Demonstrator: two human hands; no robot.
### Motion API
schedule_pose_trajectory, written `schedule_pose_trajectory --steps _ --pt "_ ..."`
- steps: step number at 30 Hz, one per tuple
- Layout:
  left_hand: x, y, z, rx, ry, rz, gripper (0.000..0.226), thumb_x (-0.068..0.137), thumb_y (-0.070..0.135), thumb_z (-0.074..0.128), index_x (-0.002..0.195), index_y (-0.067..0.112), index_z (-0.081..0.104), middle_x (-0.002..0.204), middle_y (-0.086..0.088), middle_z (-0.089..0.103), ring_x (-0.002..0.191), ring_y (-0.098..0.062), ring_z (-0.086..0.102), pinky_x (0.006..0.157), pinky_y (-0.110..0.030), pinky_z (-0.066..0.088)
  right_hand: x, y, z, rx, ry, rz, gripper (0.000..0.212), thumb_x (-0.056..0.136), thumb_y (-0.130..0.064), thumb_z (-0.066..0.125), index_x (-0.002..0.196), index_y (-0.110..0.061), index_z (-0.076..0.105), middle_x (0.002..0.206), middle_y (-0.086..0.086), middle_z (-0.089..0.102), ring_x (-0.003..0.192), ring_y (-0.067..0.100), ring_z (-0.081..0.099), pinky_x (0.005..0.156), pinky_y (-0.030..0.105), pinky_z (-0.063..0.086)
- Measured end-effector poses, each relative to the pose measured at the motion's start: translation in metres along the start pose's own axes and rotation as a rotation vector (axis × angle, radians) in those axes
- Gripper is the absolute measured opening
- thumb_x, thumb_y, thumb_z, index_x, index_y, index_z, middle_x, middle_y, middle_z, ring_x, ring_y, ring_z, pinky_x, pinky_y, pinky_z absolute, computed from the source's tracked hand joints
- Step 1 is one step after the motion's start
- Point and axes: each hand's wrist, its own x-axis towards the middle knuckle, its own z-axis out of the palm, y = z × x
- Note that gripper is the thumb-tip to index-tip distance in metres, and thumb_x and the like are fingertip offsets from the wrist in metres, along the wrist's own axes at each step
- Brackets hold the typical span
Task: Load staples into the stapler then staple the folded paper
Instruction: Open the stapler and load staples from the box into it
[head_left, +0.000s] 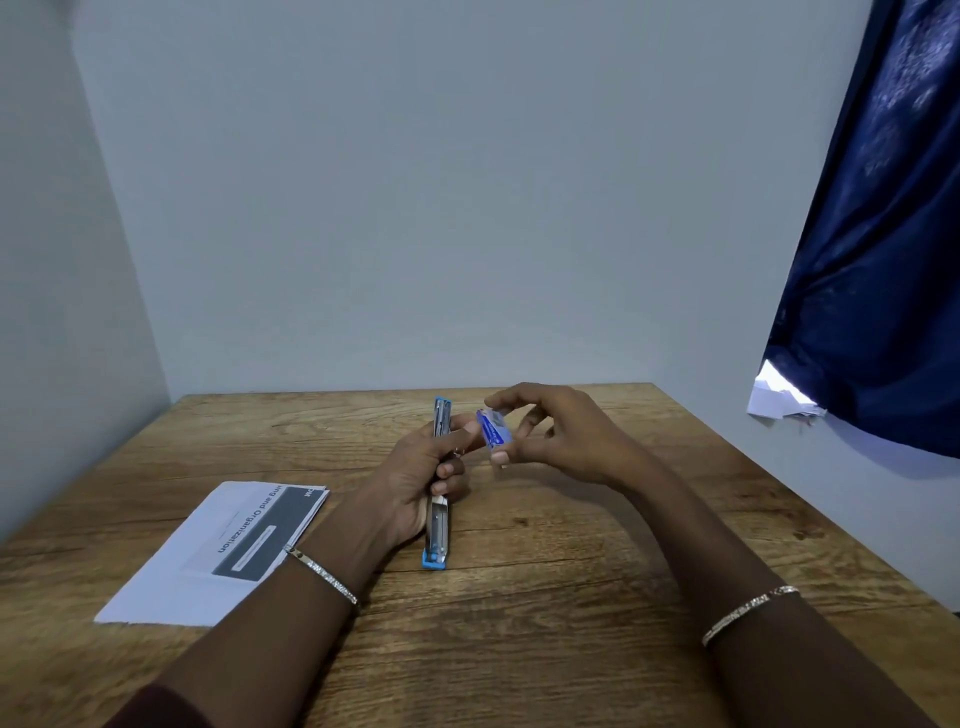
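Note:
A blue stapler (437, 535), swung fully open into one long strip, lies lengthwise on the wooden table (545, 597); my left hand (421, 478) grips it around the middle. Just to its right, my right hand (556, 436) holds a small blue staple box (493, 427) between thumb and fingers, slightly above the table and close to the stapler's far half. The folded paper (218, 556), white with a dark printed block, rests flat on the table to the left of my left forearm.
Plain walls close the table in at the back and left. A dark blue curtain (878, 260) hangs at the right, with white paper scraps (779, 402) under its lower edge. The table's right edge runs diagonally toward me.

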Motion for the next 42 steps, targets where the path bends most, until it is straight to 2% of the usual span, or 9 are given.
schedule_pose_trajectory --steps 4,9,11,14,17,22,26,34,42 --pt "-0.002 0.001 -0.002 -0.047 -0.040 0.016 0.008 0.091 0.014 0.066 0.095 0.015 0.059 0.040 0.003 0.040 0.025 -0.004 0.026 0.028 -0.014 0.022 -0.001 -0.004 0.008 0.065 0.010 -0.048 0.049 0.071 -0.021 0.090 0.115 -0.022 0.068 0.114 -0.012 0.071 0.086 0.005 0.063 0.063 0.007 0.043" --pt "-0.001 0.000 -0.001 -0.065 -0.029 0.077 0.021 0.081 0.016 0.070 0.098 0.013 0.059 0.044 0.002 0.044 0.026 -0.003 0.029 0.026 -0.014 0.025 0.000 -0.005 0.009 0.109 0.032 -0.059 0.046 0.074 -0.023 0.089 0.114 -0.019 0.067 0.117 -0.008 0.071 0.094 0.015 0.068 0.062 0.009 0.045" --pt "0.000 0.000 -0.001 -0.089 -0.017 0.099 0.022 0.078 0.017 0.072 0.094 0.012 0.058 0.043 0.002 0.046 0.026 -0.003 0.030 0.026 -0.014 0.026 -0.001 -0.008 0.009 0.110 0.033 -0.049 0.051 0.069 -0.024 0.092 0.113 -0.021 0.067 0.117 -0.012 0.069 0.090 0.012 0.069 0.062 0.013 0.047" --pt "0.000 0.001 -0.002 -0.122 0.013 0.137 0.018 0.081 0.016 0.071 0.090 0.011 0.055 0.054 0.000 0.059 0.028 -0.003 0.032 0.027 -0.014 0.028 -0.002 -0.011 0.013 0.039 0.070 -0.042 0.053 0.061 -0.024 0.096 0.105 -0.025 0.066 0.097 -0.019 0.065 0.071 0.003 0.065 0.061 0.019 0.052" --pt "0.002 0.002 -0.004 -0.140 0.040 0.159 0.026 0.075 0.017 0.074 0.090 0.011 0.054 0.071 -0.004 0.057 0.029 -0.003 0.033 0.027 -0.015 0.029 0.000 -0.011 0.016 -0.023 0.131 -0.090 0.042 0.064 -0.017 0.093 0.095 -0.022 0.064 0.094 -0.013 0.064 0.063 0.011 0.066 0.059 0.019 0.051" --pt "0.003 0.002 -0.005 -0.088 0.069 0.173 0.025 0.077 0.018 0.073 0.092 0.011 0.055 0.064 -0.002 0.035 0.030 -0.004 0.030 0.028 -0.016 0.027 0.000 -0.012 0.014 -0.132 0.240 -0.194 0.023 0.073 -0.009 0.084 0.083 -0.018 0.066 0.082 -0.015 0.063 0.063 0.014 0.064 0.059 0.023 0.051" --pt "0.002 0.003 -0.005 -0.102 0.089 0.159 0.013 0.090 0.013 0.066 0.091 0.012 0.053 0.058 -0.001 0.034 0.030 -0.005 0.030 0.028 -0.016 0.026 0.000 -0.014 0.014 -0.155 0.247 -0.222 0.016 0.072 -0.002 0.077 0.078 -0.015 0.068 0.077 -0.013 0.062 0.061 0.011 0.065 0.063 0.033 0.057" --pt "0.002 0.004 -0.004 -0.117 0.090 0.201 0.011 0.095 0.011 0.062 0.095 0.012 0.051 0.053 0.001 0.038 0.030 -0.006 0.031 0.029 -0.014 0.027 -0.002 -0.019 0.010 -0.203 0.211 -0.242 0.015 0.071 -0.001 0.076 0.078 -0.013 0.069 0.082 0.001 0.067 0.064 0.015 0.066 0.066 0.044 0.057" --pt "0.002 0.006 -0.006 -0.099 0.074 0.263 0.013 0.095 0.011 0.061 0.098 0.012 0.049 0.057 0.001 0.054 0.029 -0.004 0.032 0.028 -0.014 0.025 -0.005 -0.023 0.005 -0.189 0.136 -0.214 0.019 0.068 0.001 0.073 0.080 -0.013 0.068 0.085 -0.008 0.061 0.064 0.009 0.063 0.065 0.031 0.056"
